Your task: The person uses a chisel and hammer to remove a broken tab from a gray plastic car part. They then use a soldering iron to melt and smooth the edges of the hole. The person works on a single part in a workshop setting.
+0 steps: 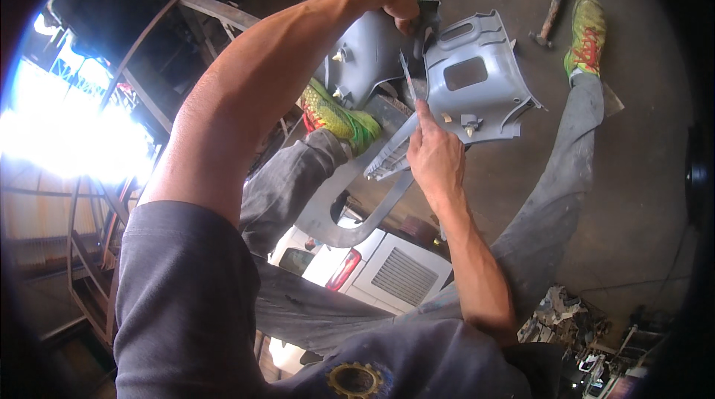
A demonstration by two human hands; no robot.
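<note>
My left hand [395, 0] is closed on the far edge of a grey moulded plastic panel [365, 45], beside a dark strip [426, 20]. Its fingertips are partly hidden. A slim knife-like tool [407, 75] with a narrow metal blade is in my right hand [438, 157], index finger stretched along it and blade pointing away from me. The tool's handle is hidden in my palm. Just beyond and right of that hand lies another light-grey plastic trim panel [510, 71] with a rectangular opening and pale clips. A ribbed grey edge [391, 153] shows left of the right hand.
A hammer [553, 15] lies on the floor near my right shoe [588, 38]. My left shoe [339, 116] is close to the panels. A rusty metal frame [216, 8] stands at left. Scrap [562, 317] is heaped at lower right; a white slatted body [402, 272] shows below.
</note>
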